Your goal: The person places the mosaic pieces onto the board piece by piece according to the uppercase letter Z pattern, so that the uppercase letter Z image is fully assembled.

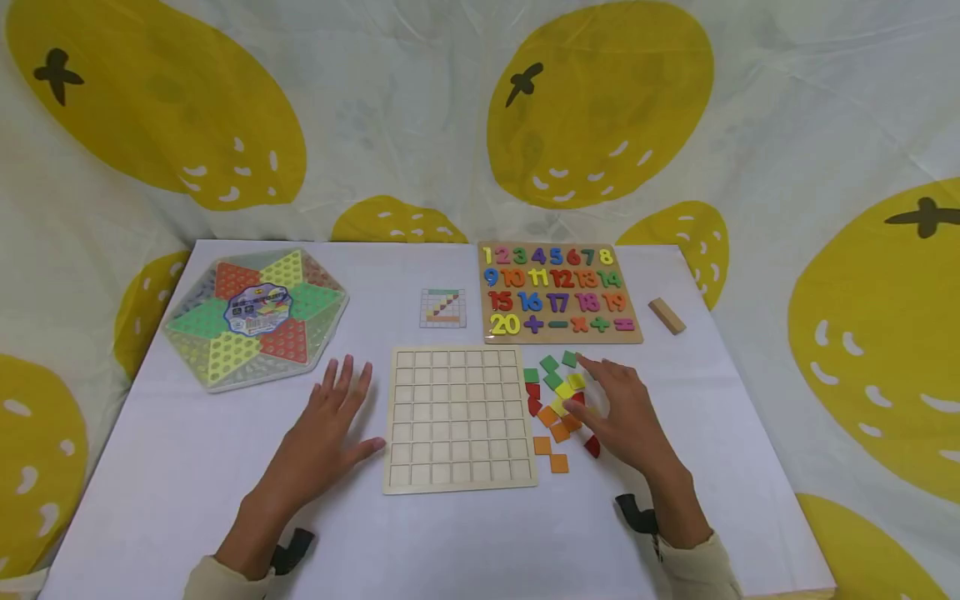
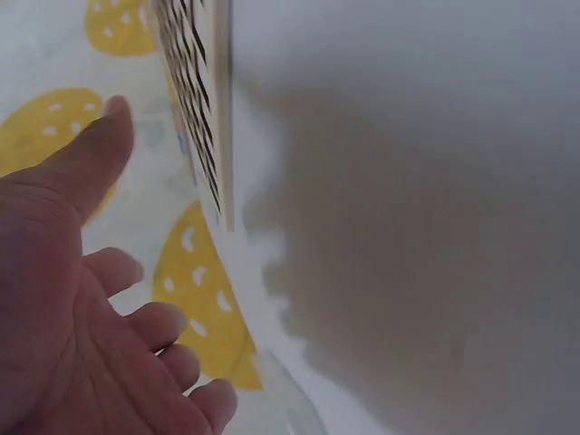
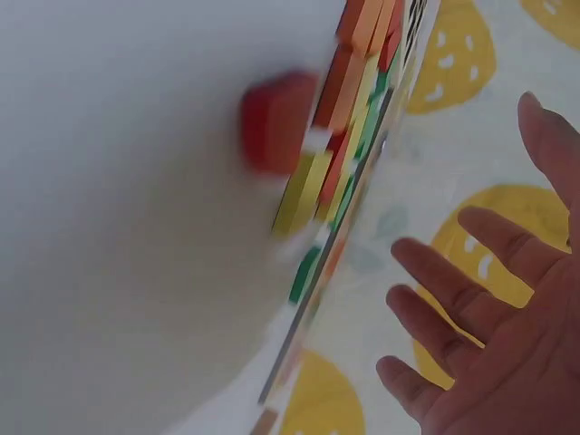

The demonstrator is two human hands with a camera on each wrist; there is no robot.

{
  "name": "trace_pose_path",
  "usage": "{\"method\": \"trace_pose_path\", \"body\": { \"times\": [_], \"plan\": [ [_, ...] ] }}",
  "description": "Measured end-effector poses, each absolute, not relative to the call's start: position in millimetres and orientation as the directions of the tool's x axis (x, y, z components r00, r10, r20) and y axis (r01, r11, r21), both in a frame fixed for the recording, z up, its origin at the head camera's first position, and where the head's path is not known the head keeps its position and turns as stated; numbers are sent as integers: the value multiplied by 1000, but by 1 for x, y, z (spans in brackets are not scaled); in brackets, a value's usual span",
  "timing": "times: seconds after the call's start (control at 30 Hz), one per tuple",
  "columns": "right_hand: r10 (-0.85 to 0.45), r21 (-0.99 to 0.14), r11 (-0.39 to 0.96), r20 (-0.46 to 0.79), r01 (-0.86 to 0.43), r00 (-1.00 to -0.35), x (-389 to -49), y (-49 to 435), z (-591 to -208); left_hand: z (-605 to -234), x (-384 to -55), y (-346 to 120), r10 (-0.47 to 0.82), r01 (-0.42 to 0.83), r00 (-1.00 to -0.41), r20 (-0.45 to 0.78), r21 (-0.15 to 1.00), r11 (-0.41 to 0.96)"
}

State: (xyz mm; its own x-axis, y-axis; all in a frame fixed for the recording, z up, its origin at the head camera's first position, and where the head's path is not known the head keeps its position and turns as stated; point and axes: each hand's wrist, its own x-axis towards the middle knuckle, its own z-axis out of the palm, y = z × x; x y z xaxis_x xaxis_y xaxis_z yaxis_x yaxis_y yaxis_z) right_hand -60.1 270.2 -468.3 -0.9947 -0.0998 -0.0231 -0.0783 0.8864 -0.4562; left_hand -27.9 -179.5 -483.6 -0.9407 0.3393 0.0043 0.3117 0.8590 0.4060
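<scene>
A square wooden grid board lies in the middle of the table. My left hand, fingers spread and holding nothing, is just left of it, with the thumb tip close to the board's left edge. Along the board's right side are scattered small tiles: green squares, yellow squares, orange squares and red pieces with a curved side. Over the right part of these tiles my right hand hovers, fingers apart; the right wrist view shows its palm bare.
Behind the board lie a small printed pattern card and a colourful number board. A packaged hexagonal star-patterned game board is at the back left. At the right sits a small wooden block. A fruit-print cloth hangs behind the table.
</scene>
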Motion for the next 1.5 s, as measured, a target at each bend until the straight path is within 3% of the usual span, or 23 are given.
{"method": "trace_pose_path", "body": {
  "times": [0.2,0.4,0.8,1.13,1.5],
  "plan": [
    [-137,-531,842,-34,-98,-990,-77,245,-471,-492,-18,-163,384,294,-921,-59,541,788],
    [-156,-515,849,-36,-115,-987,-97,228,-474,-497,-12,-155,398,267,-912,-100,591,761],
    [-177,-376,915,-58,-143,-982,-119,211,-484,-496,-7,-149,390,236,-901,-189,541,807],
    [-158,-453,886,-103,-95,-982,-128,216,-481,-496,-8,-147,368,219,-908,-200,522,825],
    [-224,-566,812,-75,-144,-972,-135,201,-469,-496,-8,-147,351,193,-914,-204,543,817]
  ]
}}
